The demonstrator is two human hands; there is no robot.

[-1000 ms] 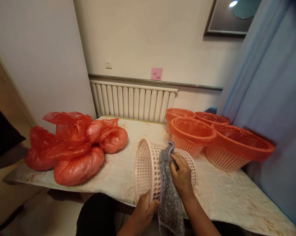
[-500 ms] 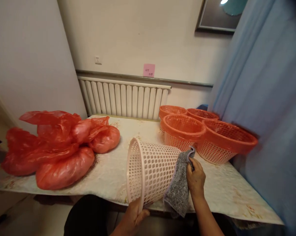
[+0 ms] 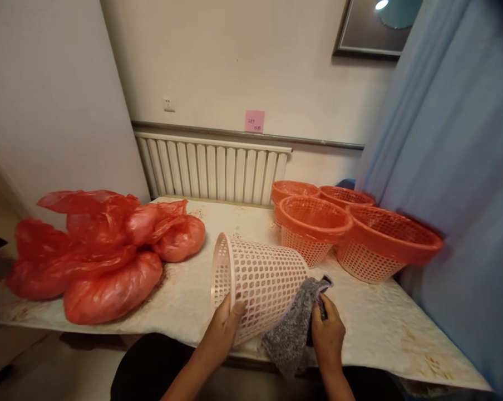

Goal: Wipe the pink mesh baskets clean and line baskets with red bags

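A pale pink perforated basket (image 3: pixel 257 281) lies on its side at the table's near edge, mouth facing left. My left hand (image 3: pixel 226 328) grips its rim and lower wall. My right hand (image 3: pixel 327 334) is closed on a grey cloth (image 3: pixel 293 331), which it presses against the basket's base end. Part of the cloth hangs over the table edge.
Several orange mesh baskets (image 3: pixel 314 220) stand at the back right of the table (image 3: pixel 380 328). Red plastic bags (image 3: pixel 105 250) are heaped on the left. A white radiator (image 3: pixel 212 170) runs along the wall behind. A blue curtain (image 3: pixel 455 167) hangs at the right.
The cloth and my right hand have slid from the basket's side wall down to its base end. My left hand has shifted up on the rim, and the basket has tilted slightly.
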